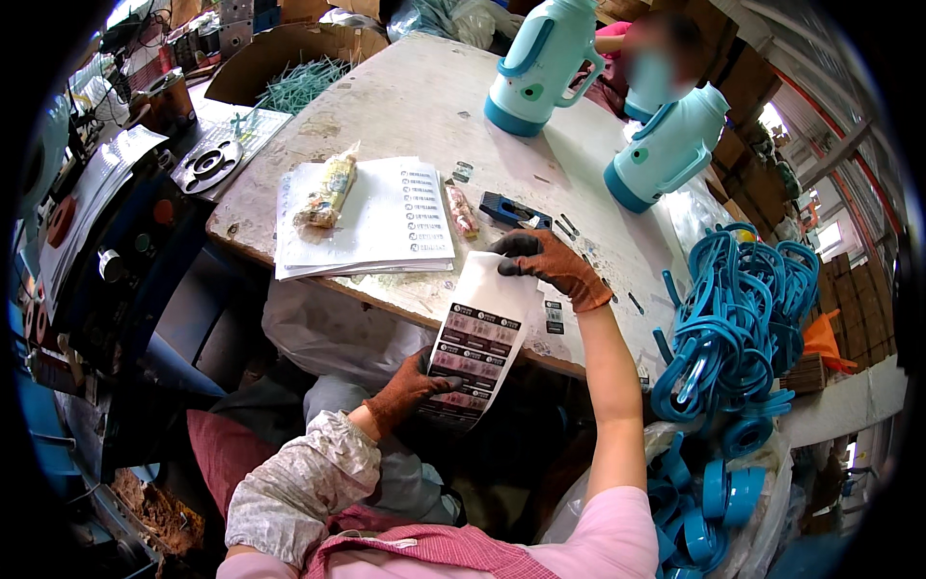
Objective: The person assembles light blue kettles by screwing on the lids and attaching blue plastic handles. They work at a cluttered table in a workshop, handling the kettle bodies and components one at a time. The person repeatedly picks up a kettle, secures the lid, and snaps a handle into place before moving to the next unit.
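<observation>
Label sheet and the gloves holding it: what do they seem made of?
Label sheet: probably smooth coated paper, since it's thin with a plain white end. Left glove and right glove: likely matte fabric, perhaps coated, given their dull brown, dark-patched surface.

At eleven o'clock in my view I record a cardboard box (231,79) holding thin teal strips (304,83); at ten, a wrapped packet (330,193) lies on stacked paper (381,232). I also note a pale-teal jug (540,68) at one o'clock, bundled blue straps (719,328) at three and blue rings (743,497) at four.
</observation>
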Tool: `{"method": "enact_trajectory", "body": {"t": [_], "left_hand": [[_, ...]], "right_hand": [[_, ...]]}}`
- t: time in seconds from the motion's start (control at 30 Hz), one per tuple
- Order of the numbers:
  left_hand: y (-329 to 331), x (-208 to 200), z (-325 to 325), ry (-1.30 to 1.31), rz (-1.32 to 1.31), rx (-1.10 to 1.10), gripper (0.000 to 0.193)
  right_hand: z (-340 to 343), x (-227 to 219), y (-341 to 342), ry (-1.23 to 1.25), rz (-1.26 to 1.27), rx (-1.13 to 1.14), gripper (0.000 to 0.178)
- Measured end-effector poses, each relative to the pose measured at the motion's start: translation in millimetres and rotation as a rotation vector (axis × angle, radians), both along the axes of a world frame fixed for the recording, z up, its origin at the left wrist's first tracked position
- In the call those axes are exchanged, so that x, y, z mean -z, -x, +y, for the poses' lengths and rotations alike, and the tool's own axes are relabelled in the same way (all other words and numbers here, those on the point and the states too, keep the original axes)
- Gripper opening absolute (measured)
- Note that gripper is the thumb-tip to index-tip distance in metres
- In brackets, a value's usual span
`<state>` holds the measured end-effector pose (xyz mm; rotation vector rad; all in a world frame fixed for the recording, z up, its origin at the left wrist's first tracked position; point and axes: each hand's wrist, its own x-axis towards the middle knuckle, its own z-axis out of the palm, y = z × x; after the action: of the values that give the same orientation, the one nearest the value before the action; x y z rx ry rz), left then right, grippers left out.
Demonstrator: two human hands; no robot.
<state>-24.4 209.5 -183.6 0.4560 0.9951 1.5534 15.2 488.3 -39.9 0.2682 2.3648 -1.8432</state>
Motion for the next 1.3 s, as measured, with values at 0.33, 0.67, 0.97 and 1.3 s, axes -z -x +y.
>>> {"method": "enact_trajectory", "body": {"t": [0.33, 0.67, 0.97, 1.3], "left_hand": [[-1, -36, 5, 0.061, 0.000, 0.070, 0.031], [9, -73, 45, -0.026, 0.070, 0.020, 0.028], [32, -39, 133, 0.072, 0.457, -0.116, 0.022], [-6, -75, 19, -0.086, 1.535, -0.383, 0.082]], "right_hand": [[90, 82, 55, -1.300, -0.085, 0.390, 0.070], [77, 64, -24, -0.272, 0.405, 0.602, 0.048], [61, 76, 9, -1.121, 0.206, 0.525, 0.058], [3, 105, -12, -1.153, 0.284, 0.549, 0.036]]}}
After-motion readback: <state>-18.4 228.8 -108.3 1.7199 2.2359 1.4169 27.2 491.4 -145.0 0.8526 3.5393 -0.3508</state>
